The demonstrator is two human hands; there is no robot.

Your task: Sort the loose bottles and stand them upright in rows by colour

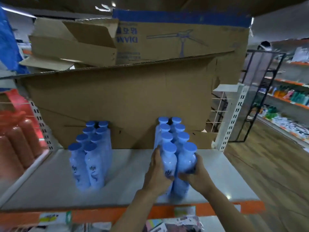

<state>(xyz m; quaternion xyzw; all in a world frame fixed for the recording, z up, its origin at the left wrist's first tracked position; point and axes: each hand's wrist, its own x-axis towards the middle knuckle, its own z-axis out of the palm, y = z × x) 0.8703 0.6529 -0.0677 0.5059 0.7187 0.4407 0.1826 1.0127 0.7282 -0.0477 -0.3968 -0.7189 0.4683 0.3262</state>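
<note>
Left hand (156, 171) and right hand (196, 174) are gripping the front two blue bottles (169, 162) between them, squaring the rows; next probably releasing gently.

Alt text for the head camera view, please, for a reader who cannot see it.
Both hands, left hand and right hand, grip the front pair of a double row of upright blue bottles on a white shop shelf. A second double row of blue bottles stands to the left, with flattened cardboard behind and reddish bottles at far left.
</note>
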